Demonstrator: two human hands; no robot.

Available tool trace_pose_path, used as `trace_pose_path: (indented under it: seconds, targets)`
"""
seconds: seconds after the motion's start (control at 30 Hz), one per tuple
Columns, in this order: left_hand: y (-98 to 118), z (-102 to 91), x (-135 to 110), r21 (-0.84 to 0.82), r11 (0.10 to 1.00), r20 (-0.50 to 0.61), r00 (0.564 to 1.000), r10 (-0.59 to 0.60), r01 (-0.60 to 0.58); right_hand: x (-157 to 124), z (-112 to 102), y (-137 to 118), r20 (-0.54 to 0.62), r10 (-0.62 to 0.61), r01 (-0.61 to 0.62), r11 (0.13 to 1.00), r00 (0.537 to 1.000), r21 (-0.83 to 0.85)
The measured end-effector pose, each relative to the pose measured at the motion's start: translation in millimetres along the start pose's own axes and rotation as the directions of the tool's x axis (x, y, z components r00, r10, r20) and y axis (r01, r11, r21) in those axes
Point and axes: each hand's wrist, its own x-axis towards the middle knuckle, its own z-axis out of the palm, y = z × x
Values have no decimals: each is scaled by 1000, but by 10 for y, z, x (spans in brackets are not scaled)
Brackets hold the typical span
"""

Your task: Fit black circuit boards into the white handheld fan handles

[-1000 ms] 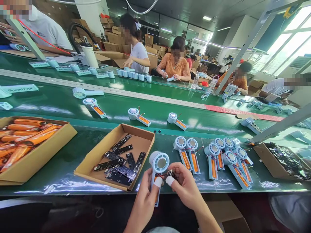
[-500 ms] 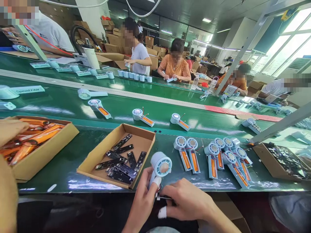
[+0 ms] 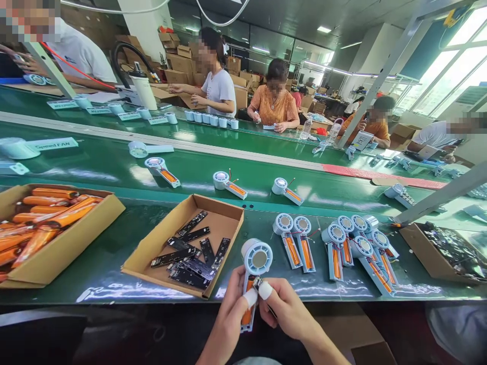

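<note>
My left hand is closed around a light blue handheld fan, its round head up and its handle open at the front. An orange battery shows inside the handle. Close against it, my right hand pinches a small dark circuit board at the fan's neck; my fingers hide most of the board. White covers sit on both thumbs. Left of my hands, a cardboard tray holds several black circuit boards.
Several fans with orange batteries lie on the bench to the right. A box of orange batteries stands far left, a box of dark parts far right. Beyond runs a green conveyor belt carrying spaced fans; people work across it.
Both hands have turned the fan so its open handle faces me, and the right hand has risen to its neck. Another person's arm has left the battery box. Belt fans have shifted right.
</note>
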Motion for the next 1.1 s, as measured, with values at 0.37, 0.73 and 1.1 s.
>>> trace_pose_path:
  seconds: [0.37, 0.73, 1.1]
  targets:
    - [-90, 82, 42, 310, 947, -50, 994, 98, -78, -51, 37, 17, -92, -26, 32, 998, 995, 63]
    - [-230, 184, 18, 285, 956, -192, 974, 122, -63, -69, 67, 145, -209, -67, 122, 956, 976, 267]
    - [-110, 120, 29, 165, 986, -196, 980, 34, -2, -162, 15, 277, -434, -372, 237, 912, 821, -335]
